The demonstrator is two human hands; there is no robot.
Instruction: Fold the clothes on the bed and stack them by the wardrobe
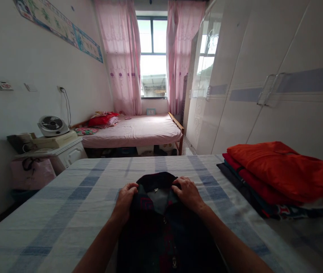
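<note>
I have a dark collared garment of patterned cloth, touched with maroon and green (144,242), spread in front of me on the bed with its pale, blue-banded sheet (87,197). It lies to the left of the folded pile of clothes topped with bright orange cloth (275,163), a strip of sheet between them. My left hand (126,199) pinches the collar at its side farther from the pile; my right hand (188,194) grips the side nearer the pile — thumbs and fingers closed on the cloth at both.

I judge it soft and fairly light, with little slip in it. The dark curved collar (156,176) looks like the firmest part, standing up in a rounded shape, so it is a good place to hold; the body below should sag and crease if lifted from there alone. Small shiny fastenings (174,261) run down the front and might snag or pull the front crooked, so I would hold the cloth beside them rather than on them. Nothing here seems fragile — an even grip on both sides should keep it square.
</note>
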